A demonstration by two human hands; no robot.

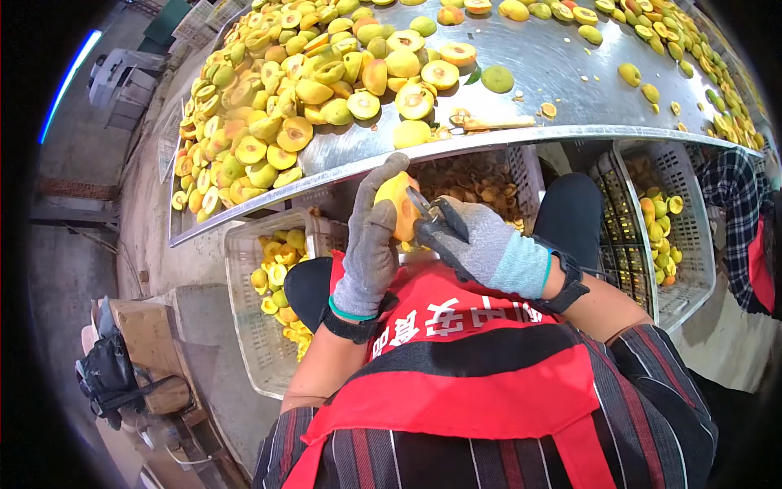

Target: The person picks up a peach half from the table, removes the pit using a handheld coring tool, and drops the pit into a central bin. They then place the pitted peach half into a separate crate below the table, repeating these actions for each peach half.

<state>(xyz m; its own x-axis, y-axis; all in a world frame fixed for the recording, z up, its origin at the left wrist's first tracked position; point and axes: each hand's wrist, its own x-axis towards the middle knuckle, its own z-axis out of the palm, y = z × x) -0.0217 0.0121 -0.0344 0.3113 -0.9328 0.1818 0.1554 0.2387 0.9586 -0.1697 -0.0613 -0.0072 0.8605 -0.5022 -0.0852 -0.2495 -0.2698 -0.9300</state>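
Note:
My left hand [368, 248], in a grey work glove, grips a yellow-orange peach [396, 202] upright between thumb and fingers, just below the table's front edge. My right hand [481, 243], gloved too, has its fingers closed on a small metal blade-like tool [419, 201]. The blade lies against the right side of the peach; its handle is hidden in my glove. Directly above my hands, cut peach halves [414, 101] lie on the steel table [529, 81]. Another tool with a light wooden handle [497, 123] rests near the edge.
A plastic crate [238, 326] with yellow peach pieces stands left of my knee. Beneath the table, a crate [528, 175] holds brownish scraps. To the right is another crate [696, 253] with peaches, beside a person in a plaid sleeve [727, 183]. Cardboard boxes [147, 342] stand far left.

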